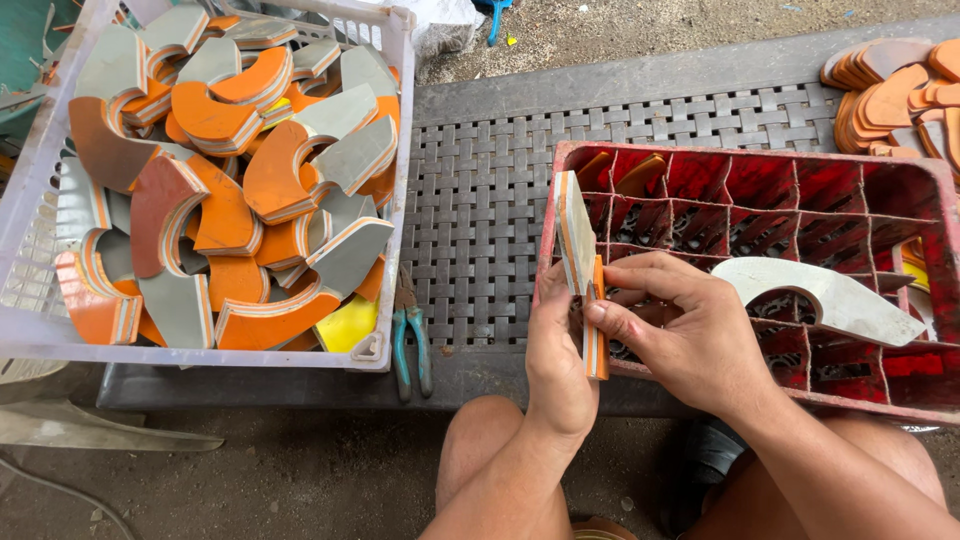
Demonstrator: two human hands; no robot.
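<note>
Left hand (558,365), right hand (690,335), gripping layered piece (580,250) (upright)

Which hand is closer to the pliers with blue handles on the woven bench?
The left hand is closer: the pliers lie just to its left. The right hand is farther right, over the red crate; both hold a layered curved piece.

Both hands — left hand (557,365), right hand (690,335) — grip a layered curved piece (582,255) on edge over the red crate's (745,155) left wall; white basket (395,60) of similar pieces at bench's left end.
</note>
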